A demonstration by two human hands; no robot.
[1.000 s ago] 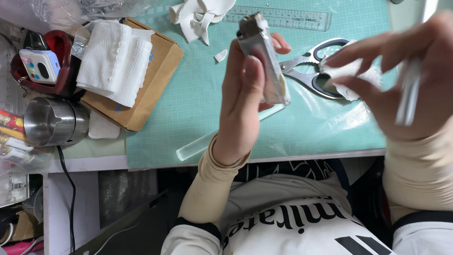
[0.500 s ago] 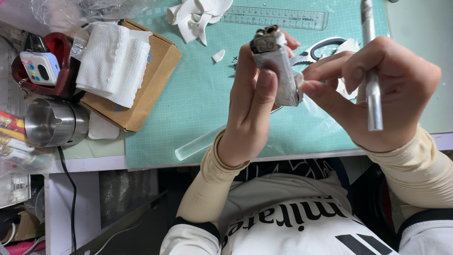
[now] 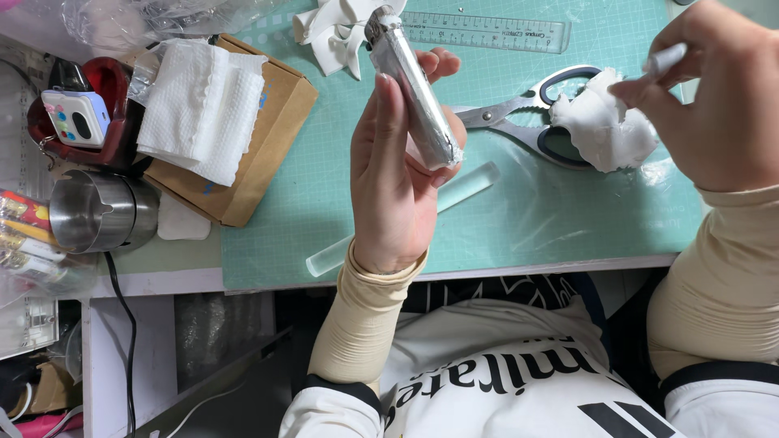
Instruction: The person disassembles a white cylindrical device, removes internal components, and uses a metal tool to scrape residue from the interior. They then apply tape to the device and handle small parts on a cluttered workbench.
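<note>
gripping foil-wrapped stick | left hand | upright above mat

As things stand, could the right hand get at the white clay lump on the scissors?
Probably yes. The right hand holds a thin tool whose tip is already at the white clay lump lying on the scissors, with nothing between them. The left hand holds a foil-wrapped piece off to the side.

head cam | worn on the person's head, looks steeply down along the torso | desk edge and green cutting mat fill upper frame | left hand and right hand close to lens | single view, no second to overlap
</note>
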